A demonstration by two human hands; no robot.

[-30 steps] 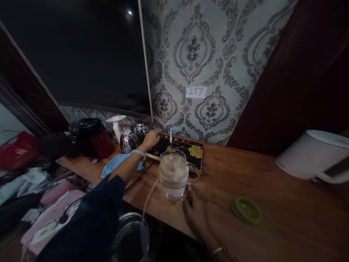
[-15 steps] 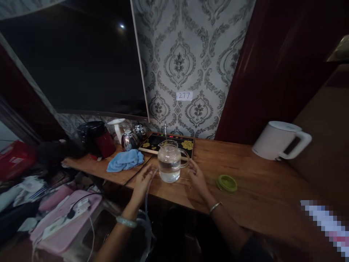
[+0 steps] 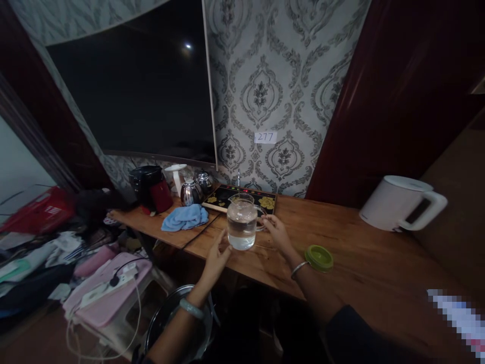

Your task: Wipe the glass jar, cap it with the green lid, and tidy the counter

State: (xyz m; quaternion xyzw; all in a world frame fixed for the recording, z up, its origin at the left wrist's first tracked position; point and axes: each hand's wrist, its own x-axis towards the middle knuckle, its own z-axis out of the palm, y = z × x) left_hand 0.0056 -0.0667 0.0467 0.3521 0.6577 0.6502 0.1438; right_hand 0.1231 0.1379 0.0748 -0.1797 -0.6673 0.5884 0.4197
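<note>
A clear glass pitcher [image 3: 241, 228], partly filled with water, is upright over the front of the wooden table. My right hand [image 3: 278, 233] has its fingers closed on the pitcher's glass handle. Close to the lower left side of the glass is my left hand [image 3: 219, 257], fingers apart and holding nothing. Whether its fingertips touch the glass I cannot tell. Behind the pitcher lies a black tea stove [image 3: 223, 195] with gold flowers and a thin metal spout [image 3: 239, 178]. A green round lid [image 3: 319, 258] rests right of my right hand.
A blue cloth [image 3: 185, 217], a shiny metal pot [image 3: 191, 193] and a red-black appliance [image 3: 151, 189] stand to the left. A white electric kettle [image 3: 397, 202] is at the right. Below the table edge sits a metal basin [image 3: 151, 328]; a pink stool [image 3: 93, 308] carries a power strip.
My left hand has let go of a clear tube and moved to the pitcher's lower left. My right hand's fingers have closed on the handle. The view has shifted left.
</note>
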